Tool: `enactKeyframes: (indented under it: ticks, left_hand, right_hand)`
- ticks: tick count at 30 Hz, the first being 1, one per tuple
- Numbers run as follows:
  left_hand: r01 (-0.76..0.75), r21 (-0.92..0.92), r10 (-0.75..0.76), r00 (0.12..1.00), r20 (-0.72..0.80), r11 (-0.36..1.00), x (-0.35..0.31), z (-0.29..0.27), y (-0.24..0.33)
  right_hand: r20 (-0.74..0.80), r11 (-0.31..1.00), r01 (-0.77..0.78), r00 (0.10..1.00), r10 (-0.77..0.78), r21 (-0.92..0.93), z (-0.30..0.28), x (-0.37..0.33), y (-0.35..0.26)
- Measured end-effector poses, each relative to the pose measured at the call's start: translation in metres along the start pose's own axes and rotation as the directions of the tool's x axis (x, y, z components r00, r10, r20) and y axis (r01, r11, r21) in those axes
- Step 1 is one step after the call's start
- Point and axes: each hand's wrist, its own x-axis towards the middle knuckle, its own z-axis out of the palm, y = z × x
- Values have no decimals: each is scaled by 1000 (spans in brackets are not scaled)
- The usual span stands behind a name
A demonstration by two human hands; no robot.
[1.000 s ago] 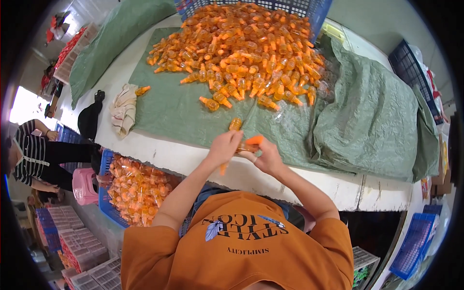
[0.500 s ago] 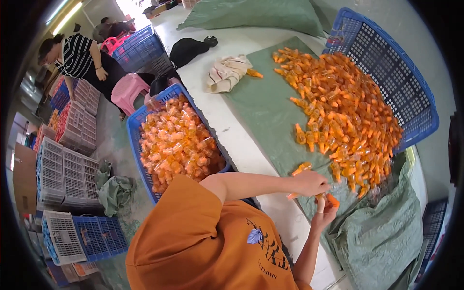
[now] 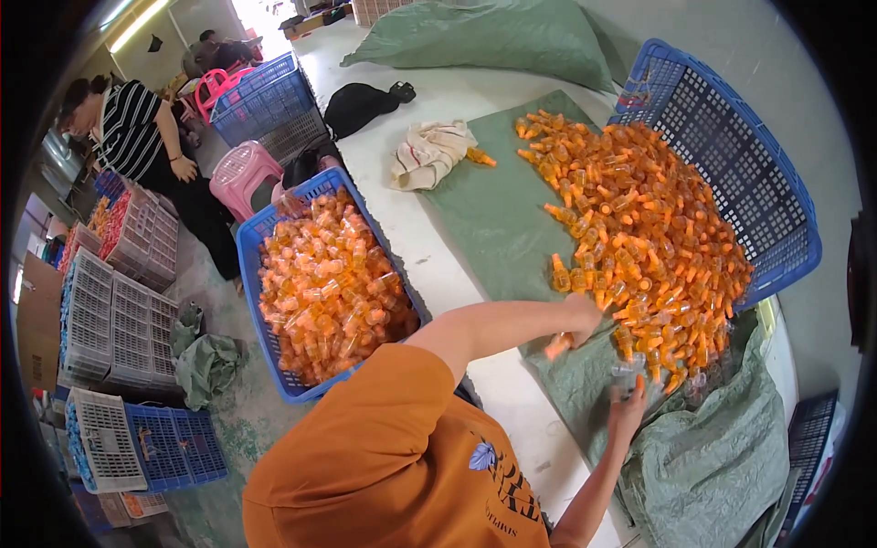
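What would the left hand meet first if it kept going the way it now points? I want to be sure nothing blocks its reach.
Probably the pile of small orange plastic bottles on the green woven sheet. The left hand, holding one orange piece, points right at its near edge, though depth is unclear.

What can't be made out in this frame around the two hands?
Head view only:
- Left hand: its grip on the orange piece is too small to read.
- Right hand: the clear item it holds is blurred.
- Blue basket: its bottom is hidden under orange bottles.
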Motion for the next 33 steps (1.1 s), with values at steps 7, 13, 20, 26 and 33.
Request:
enactKeyframes:
  ticks: [7,13,20,26,33]
  left_hand:
    - [-71,-237,60,997,-51,969,-3,16,1]
    - [-219,-961,-41,972,-229,170,-47,-4,-45]
    - [-79,-959,-172,985,-33,-272,-69,-4,-24]
    - [-28,-945,-131,991,16,-325,-69,18,8]
    - [224,-907,142,972,185,-356,-80,15,19]
  right_hand:
    - [263,971,-205,950,167,124,-18,-7,-16]
    - [297,995,-29,955,-2,98,-28,-15,-24]
    - [251,613,-286,957,146,736,-46,11,-65]
    - [-93,64,83,980,175,995,-25,8,-99]
    - [181,63,-177,982,-58,982,-43,7,-104]
